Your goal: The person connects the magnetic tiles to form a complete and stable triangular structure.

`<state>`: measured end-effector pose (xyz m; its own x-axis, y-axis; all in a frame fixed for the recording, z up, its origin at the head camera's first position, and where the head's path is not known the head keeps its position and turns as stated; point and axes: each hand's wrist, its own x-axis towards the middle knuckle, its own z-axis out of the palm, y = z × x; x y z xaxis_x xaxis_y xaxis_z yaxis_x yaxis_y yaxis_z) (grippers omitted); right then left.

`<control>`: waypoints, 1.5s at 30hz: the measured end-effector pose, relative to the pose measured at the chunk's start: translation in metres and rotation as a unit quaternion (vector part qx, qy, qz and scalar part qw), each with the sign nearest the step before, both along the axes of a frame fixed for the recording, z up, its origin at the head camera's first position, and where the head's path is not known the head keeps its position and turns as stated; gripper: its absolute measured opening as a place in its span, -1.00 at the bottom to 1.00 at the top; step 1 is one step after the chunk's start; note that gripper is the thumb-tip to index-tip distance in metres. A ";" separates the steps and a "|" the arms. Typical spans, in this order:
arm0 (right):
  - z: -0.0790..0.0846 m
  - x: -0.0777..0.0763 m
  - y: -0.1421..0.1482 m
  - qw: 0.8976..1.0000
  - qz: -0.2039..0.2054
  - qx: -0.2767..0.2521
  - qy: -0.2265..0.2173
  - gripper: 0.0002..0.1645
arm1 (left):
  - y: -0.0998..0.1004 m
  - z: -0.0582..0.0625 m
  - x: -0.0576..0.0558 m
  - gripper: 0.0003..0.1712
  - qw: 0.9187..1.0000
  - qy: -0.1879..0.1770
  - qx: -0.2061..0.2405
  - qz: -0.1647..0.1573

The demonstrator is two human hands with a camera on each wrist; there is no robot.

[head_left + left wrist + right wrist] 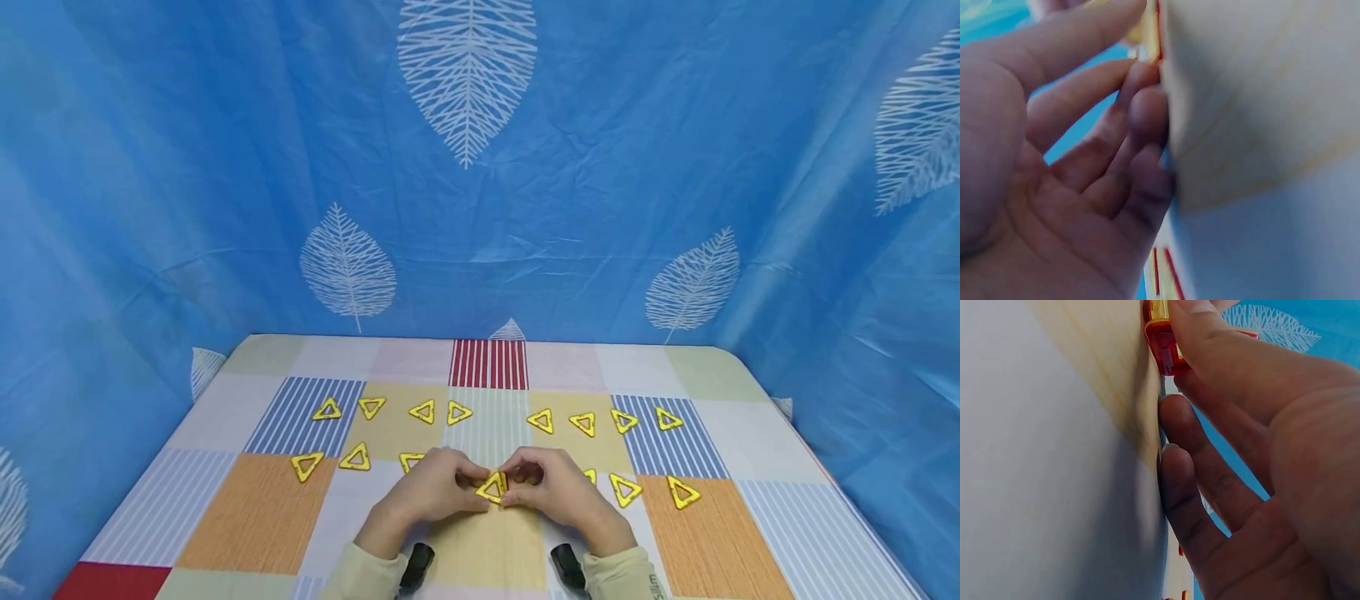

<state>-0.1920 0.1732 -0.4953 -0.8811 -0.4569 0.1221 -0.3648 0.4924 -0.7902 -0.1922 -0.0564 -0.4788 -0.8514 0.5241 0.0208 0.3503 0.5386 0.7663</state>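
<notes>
Near the middle of the table, a hollow yellow triangle tile lies between the fingertips of both hands. My left hand pinches it from the left between thumb and fingers, and my right hand grips at its right edge. A second yellow edge shows at the right fingertips; I cannot tell whether it is another tile. In the right wrist view the piece has yellow and red sides and is partly hidden by the thumb. The left wrist view gives only a blurred yellow sliver beyond the fingertips.
Several similar tiles lie apart in two rows, such as the far-left tile, a near-left tile and a near-right tile. Both hands partly cover the near row. A patchwork cloth covers the table; a blue curtain stands behind.
</notes>
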 end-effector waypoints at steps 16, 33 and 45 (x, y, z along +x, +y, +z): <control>-0.001 -0.002 -0.001 1.000 -0.018 -0.001 -0.025 -0.66 | -0.084 0.011 -0.021 -0.34 0.988 -0.063 0.010 0.138; -0.003 -0.001 0.002 0.999 -0.020 -0.006 -0.029 -0.65 | -0.092 0.003 -0.033 -0.48 0.992 -0.023 -0.071 0.104; 0.000 -0.002 0.000 0.999 -0.019 -0.005 -0.037 -0.63 | -0.098 0.007 -0.038 -0.59 0.996 -0.011 -0.068 0.053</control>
<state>-0.1944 0.1736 -0.4952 -0.9048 -0.4213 0.0612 -0.2868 0.4969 -0.8190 -0.2304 -0.1539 -0.4713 -0.9019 0.4271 -0.0638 0.2692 0.6717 0.6902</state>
